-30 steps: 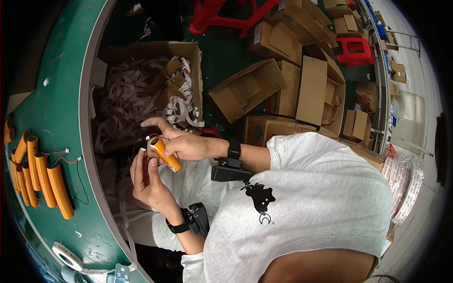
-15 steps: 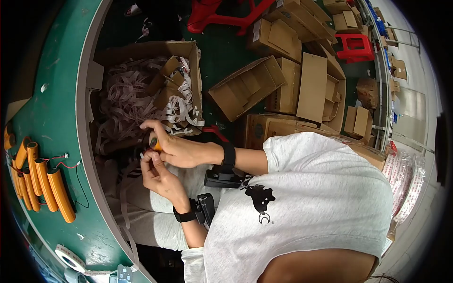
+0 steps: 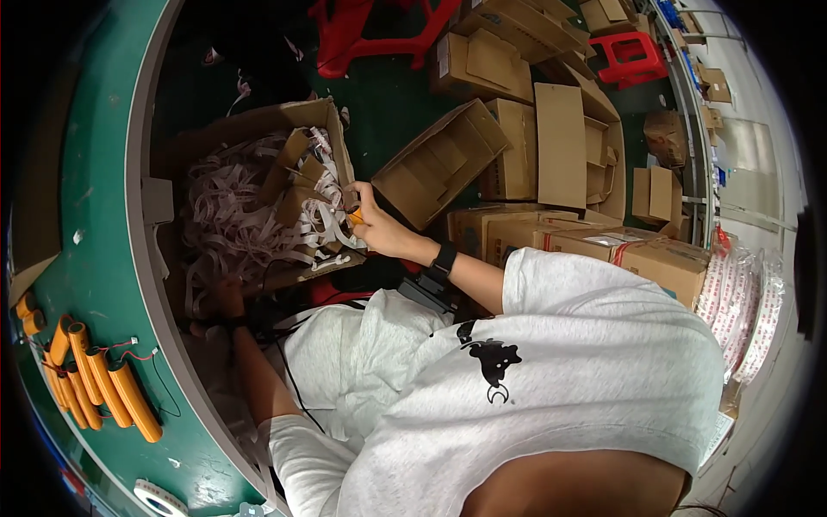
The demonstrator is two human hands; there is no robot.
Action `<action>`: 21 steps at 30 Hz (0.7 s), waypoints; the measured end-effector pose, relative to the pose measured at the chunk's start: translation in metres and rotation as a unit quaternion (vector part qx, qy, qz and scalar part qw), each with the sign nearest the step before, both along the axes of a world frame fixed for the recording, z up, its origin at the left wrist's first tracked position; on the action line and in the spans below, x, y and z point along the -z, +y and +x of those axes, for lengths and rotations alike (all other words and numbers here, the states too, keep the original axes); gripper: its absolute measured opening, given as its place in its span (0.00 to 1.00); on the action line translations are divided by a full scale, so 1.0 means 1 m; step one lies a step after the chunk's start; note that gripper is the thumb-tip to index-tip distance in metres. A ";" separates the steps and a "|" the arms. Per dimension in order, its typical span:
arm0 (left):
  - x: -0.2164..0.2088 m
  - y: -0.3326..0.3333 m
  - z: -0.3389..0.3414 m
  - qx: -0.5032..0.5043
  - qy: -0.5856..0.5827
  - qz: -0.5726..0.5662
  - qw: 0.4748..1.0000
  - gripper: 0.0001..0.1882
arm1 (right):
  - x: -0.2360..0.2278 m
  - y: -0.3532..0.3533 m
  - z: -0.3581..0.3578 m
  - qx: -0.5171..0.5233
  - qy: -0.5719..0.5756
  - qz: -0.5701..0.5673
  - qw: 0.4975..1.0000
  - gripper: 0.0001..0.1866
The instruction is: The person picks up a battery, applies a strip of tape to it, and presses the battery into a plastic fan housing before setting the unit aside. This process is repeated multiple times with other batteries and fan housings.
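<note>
- I see an orange cylinder [image 3: 355, 217] near the middle of the frame, partly hidden in the right hand [image 3: 376, 226], whose fingers curl around it.
- That hand hovers by the right wall of a cardboard box [image 3: 338, 129] of tangled strips.
- The left hand [image 3: 226, 297], lower left of the cylinder and well apart, sits in shadow; I can't tell its grip.

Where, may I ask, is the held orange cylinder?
Head view, left of centre: the right hand holds the orange cylinder by the strip-filled box's right rim.
</note>
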State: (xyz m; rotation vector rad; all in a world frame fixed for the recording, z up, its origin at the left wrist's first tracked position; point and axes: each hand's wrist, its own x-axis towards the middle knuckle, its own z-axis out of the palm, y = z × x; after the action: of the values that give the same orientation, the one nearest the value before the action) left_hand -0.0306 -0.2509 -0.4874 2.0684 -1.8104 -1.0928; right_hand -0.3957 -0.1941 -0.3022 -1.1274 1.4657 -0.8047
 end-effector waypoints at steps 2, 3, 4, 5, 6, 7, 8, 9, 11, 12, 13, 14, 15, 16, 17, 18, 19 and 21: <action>0.004 -0.004 0.001 -0.017 0.100 -0.005 0.995 0.11 | -0.002 0.002 -0.001 0.006 -0.027 0.047 0.999 0.31; 0.004 -0.005 0.004 -0.033 0.183 -0.021 0.982 0.10 | 0.001 0.001 0.000 -0.002 -0.026 0.058 0.998 0.31; 0.004 -0.006 0.008 -0.041 0.222 -0.029 0.974 0.09 | 0.004 0.001 0.002 -0.012 -0.026 0.069 0.997 0.30; 0.004 -0.007 0.008 -0.050 0.263 -0.035 0.963 0.09 | 0.002 -0.001 0.004 -0.020 -0.023 0.082 0.996 0.29; 0.003 -0.008 0.007 -0.075 0.274 0.002 0.959 0.09 | 0.001 -0.002 0.007 -0.021 -0.024 0.083 0.996 0.29; 0.003 -0.009 0.007 -0.099 0.284 0.040 0.953 0.09 | 0.000 -0.004 0.012 -0.034 -0.022 0.090 0.995 0.28; 0.002 -0.011 0.004 -0.122 0.295 0.078 0.944 0.10 | -0.005 -0.007 0.015 -0.045 -0.018 0.095 0.994 0.27; 0.000 -0.012 0.002 -0.121 0.297 0.079 0.944 0.10 | -0.010 -0.010 0.017 -0.056 -0.014 0.101 0.993 0.26; -0.001 -0.014 0.002 -0.103 0.286 0.080 0.949 0.12 | -0.018 -0.010 0.017 -0.049 -0.012 0.100 0.994 0.25; 0.000 -0.014 0.002 -0.094 0.281 0.081 0.952 0.13 | -0.022 -0.010 0.017 -0.044 -0.012 0.098 0.994 0.24; 0.002 -0.015 0.001 -0.092 0.282 0.082 0.951 0.13 | -0.023 -0.010 0.016 -0.039 -0.011 0.096 0.995 0.24; 0.009 -0.009 0.017 -0.091 0.275 0.074 0.954 0.14 | -0.023 -0.009 0.020 -0.047 -0.016 0.096 0.994 0.24; 0.013 -0.004 0.030 -0.090 0.268 0.066 0.957 0.15 | -0.019 -0.008 0.022 -0.053 -0.022 0.092 0.994 0.24; 0.017 0.003 0.043 -0.090 0.261 0.057 0.959 0.16 | -0.015 -0.006 0.025 -0.061 -0.028 0.087 0.994 0.24; 0.015 0.003 0.036 -0.088 0.265 0.060 0.958 0.16 | -0.009 -0.005 0.023 -0.057 -0.027 0.083 0.995 0.24; 0.005 -0.005 0.016 -0.092 0.230 0.062 0.967 0.16 | -0.004 -0.005 0.017 -0.046 -0.019 0.085 0.995 0.24; -0.012 -0.014 -0.005 -0.092 0.192 0.062 0.975 0.15 | -0.002 -0.004 0.009 -0.035 -0.011 0.084 0.996 0.24; -0.023 -0.013 -0.014 -0.106 0.148 0.058 0.982 0.15 | -0.003 -0.005 0.010 -0.037 -0.006 0.084 0.996 0.24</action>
State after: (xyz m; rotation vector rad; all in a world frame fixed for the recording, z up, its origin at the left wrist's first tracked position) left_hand -0.0442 -0.2641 -0.4644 1.9769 -1.3847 -1.3851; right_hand -0.3852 -0.1994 -0.2996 -1.0421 1.4452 -0.6236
